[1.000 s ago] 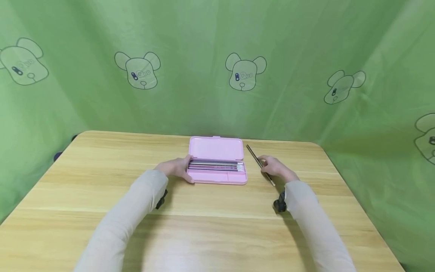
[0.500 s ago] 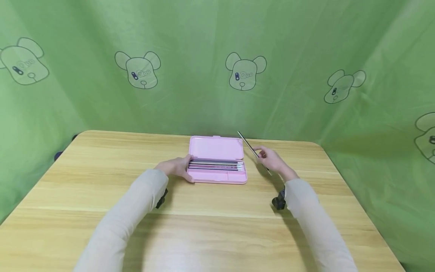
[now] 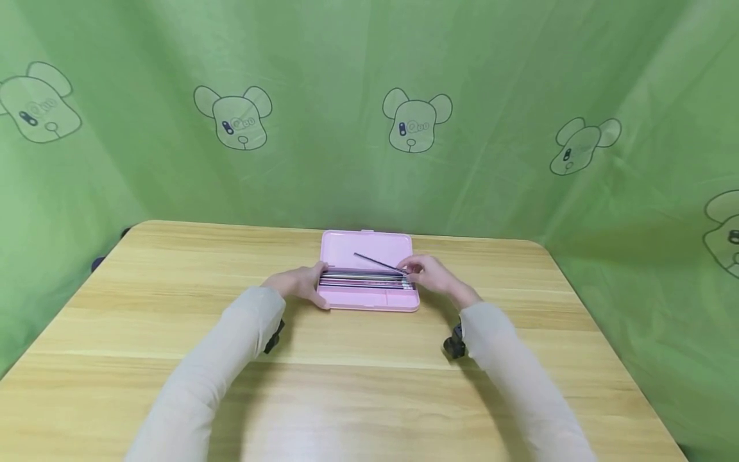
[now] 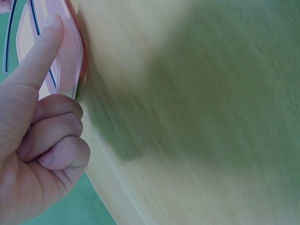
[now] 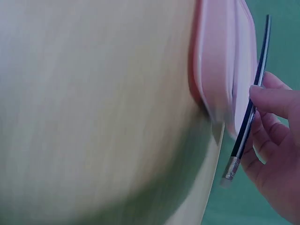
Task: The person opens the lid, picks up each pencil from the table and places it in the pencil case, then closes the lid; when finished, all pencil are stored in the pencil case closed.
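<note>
An open pink pencil case [image 3: 367, 247] lies on the wooden table [image 3: 346, 372], with several dark pencils [image 3: 364, 280] side by side in its tray. My left hand [image 3: 301, 283] rests against the case's left end, its index finger [image 4: 41, 56] straight along the pink edge [image 4: 70, 56] and the other fingers curled. My right hand [image 3: 430, 274] pinches a dark pencil [image 3: 378, 262] near its eraser end and holds it slanted above the case's right half. In the right wrist view that pencil [image 5: 251, 110] crosses the case's rim [image 5: 213, 70], eraser end down.
A green cloth with bear prints [image 3: 417, 125] hangs behind and to both sides of the table. Dark wrist-camera mounts [image 3: 453, 344] sit under both sleeves. Bare wood stretches in front of the case and to its left and right.
My right hand has lifted the dark pencil from the table right of the case and carried it left, over the case. My left hand has stayed at the case's left end.
</note>
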Available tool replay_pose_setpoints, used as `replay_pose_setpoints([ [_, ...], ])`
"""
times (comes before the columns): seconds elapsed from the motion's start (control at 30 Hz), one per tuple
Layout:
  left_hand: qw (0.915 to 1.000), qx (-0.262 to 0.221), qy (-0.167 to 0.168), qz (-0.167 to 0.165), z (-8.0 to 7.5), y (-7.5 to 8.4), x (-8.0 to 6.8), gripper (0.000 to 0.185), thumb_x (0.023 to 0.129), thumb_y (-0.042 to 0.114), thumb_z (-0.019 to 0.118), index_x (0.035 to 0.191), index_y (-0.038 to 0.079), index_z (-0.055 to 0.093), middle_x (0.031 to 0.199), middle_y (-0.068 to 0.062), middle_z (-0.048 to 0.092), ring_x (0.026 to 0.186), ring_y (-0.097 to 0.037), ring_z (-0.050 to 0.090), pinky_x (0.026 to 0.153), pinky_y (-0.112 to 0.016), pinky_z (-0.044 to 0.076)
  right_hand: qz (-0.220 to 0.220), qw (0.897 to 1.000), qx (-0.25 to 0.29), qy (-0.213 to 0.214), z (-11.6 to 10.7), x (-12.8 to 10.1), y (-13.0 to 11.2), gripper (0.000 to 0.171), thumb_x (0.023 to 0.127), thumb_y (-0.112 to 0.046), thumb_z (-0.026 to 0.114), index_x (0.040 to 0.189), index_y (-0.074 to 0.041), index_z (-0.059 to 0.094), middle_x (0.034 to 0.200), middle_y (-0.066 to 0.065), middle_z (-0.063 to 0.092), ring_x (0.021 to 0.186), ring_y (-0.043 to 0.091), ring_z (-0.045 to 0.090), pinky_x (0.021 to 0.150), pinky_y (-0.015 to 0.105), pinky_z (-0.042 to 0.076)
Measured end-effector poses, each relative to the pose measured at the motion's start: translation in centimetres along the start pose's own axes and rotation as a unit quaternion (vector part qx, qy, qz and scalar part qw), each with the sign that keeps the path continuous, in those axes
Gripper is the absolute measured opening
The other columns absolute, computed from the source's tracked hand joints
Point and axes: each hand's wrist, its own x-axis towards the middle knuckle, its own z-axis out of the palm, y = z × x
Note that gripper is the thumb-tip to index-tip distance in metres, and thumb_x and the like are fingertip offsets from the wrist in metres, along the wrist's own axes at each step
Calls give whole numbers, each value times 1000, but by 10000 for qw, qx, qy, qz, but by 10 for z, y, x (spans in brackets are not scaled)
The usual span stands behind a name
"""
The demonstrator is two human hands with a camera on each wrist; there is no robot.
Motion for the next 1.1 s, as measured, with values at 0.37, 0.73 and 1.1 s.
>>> replay_pose_setpoints([
  [0.37, 9999, -144, 5, 65, -2, -1, -4, 96, 72, 30, 77, 138, -3, 16, 133, -28, 40, 124, -38, 38, 108, -41, 27, -513, 9942, -795, -517, 26, 25, -21, 25, 79, 9, 57, 101, 2, 66, 88, 13, 62, 80, 20, 54, 74, 32, 48],
  [0.73, 9998, -140, 42, -153, 3, 1, -5, 98, 71, 33, 77, 141, -1, 16, 135, -28, 38, 125, -38, 38, 107, -43, 29, -433, 9930, -934, -579, 39, 33, -22, 26, 79, 9, 57, 101, 1, 67, 89, 10, 63, 81, 19, 55, 76, 31, 48],
  [1.1, 9971, 228, 560, -473, 7, 11, -10, 101, 68, 38, 77, 145, 6, 20, 140, -23, 35, 128, -37, 35, 107, -44, 29, -266, 9930, -1024, -523, 40, 36, -18, 28, 79, 9, 57, 103, -1, 68, 90, 9, 63, 84, 20, 56, 80, 34, 48],
])
